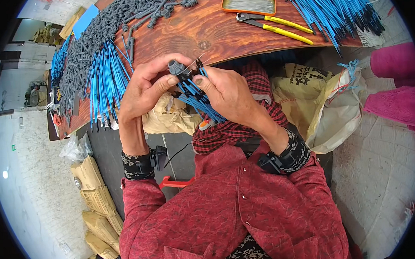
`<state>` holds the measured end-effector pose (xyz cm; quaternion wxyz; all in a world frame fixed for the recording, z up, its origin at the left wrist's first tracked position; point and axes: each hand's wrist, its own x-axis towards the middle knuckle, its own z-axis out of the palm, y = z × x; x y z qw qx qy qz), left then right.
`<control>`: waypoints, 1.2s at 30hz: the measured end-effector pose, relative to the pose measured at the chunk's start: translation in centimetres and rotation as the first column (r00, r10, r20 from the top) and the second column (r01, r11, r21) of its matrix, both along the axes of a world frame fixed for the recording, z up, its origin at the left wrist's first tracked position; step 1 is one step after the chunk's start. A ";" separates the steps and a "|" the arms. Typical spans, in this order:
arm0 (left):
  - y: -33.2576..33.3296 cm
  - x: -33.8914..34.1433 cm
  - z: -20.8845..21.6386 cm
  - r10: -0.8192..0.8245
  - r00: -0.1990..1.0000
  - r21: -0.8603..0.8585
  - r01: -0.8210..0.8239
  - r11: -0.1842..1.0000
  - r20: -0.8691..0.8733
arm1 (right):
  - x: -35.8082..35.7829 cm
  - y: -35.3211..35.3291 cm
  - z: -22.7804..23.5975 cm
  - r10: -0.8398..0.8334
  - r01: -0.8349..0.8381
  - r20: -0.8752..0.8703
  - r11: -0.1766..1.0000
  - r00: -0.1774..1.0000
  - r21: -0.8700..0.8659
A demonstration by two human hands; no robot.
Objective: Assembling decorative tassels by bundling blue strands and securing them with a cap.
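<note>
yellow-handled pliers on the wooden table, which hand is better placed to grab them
Likely the right hand: the yellow-handled pliers lie up on its side of the brown wooden table. It does hold a bundle of blue tubes; the left hand pinches a grey plastic connector.

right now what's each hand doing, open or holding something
Left hand: closed on a small grey connector.
Right hand: closed on a bundle of blue tubes, fingertips pinching one at the connector.

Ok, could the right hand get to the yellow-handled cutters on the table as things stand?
Probably, but not freely: the right hand is pinching blue tubes against the grey connector. The yellow-handled cutters lie uncovered on the wooden table, up and to its right, nothing between.
</note>
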<state>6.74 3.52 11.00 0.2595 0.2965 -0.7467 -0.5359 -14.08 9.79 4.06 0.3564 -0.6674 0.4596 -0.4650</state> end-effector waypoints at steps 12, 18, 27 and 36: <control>0.7 0.5 -1.4 0.133 0.989 -0.014 -0.135 0.991 -0.063 | 0.4 -0.2 -0.4 -0.029 0.029 0.016 0.999 0.999 -0.023; 0.5 -0.2 -0.9 0.112 0.993 0.017 -0.112 0.994 -0.046 | -0.2 -0.9 -1.0 0.073 -0.067 0.104 0.996 0.992 -0.055; 0.1 -1.0 -0.7 0.148 0.988 0.053 -0.146 0.988 -0.040 | 0.3 -1.1 -1.3 0.000 0.005 0.075 0.997 0.997 -0.072; 0.3 -0.8 -0.1 0.071 0.997 0.017 -0.070 0.997 -0.020 | -0.1 -0.5 -0.6 0.008 -0.003 0.109 0.999 0.994 -0.043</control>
